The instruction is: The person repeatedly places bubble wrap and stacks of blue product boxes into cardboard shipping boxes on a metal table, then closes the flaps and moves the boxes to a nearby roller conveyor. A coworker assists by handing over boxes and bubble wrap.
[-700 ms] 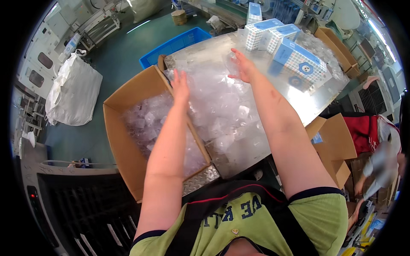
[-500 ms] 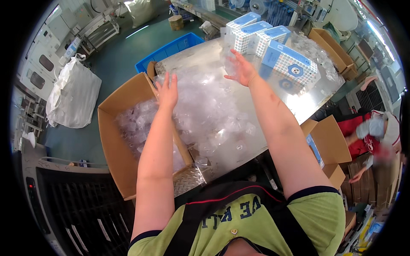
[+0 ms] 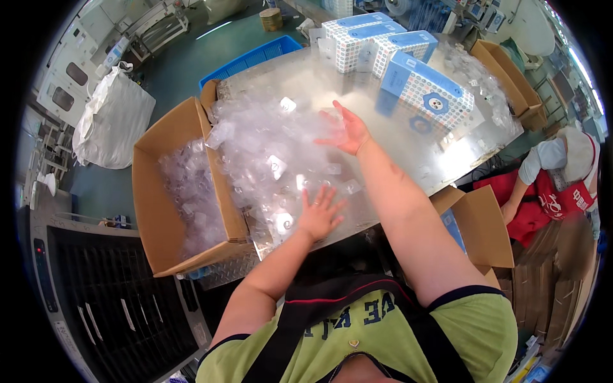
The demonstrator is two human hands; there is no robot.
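Note:
A loose heap of clear plastic pieces (image 3: 265,156) spreads over the left part of a metal table (image 3: 402,153). My left hand (image 3: 321,214), fingers spread, is at the heap's near edge. Higher up, my right hand (image 3: 347,131) has its fingers apart at the heap's right side, and some clear plastic shows around its fingertips. Neither hand is closed on anything. An open cardboard box (image 3: 153,191) at the table's left end holds many more of the clear pieces. What the pieces are exactly is too blurred to tell.
Several blue and white printed packs (image 3: 428,89) stand at the table's back right, beside more clear pieces (image 3: 476,76). A blue crate (image 3: 249,60) lies beyond the table. Another carton (image 3: 479,223) is at right, near a person in a red apron (image 3: 549,191). A white sack (image 3: 112,118) stands left.
My left hand has moved from over the box edge to the heap's near right side. The right hand has come slightly nearer and left. The heap has shifted, and the person at right has moved.

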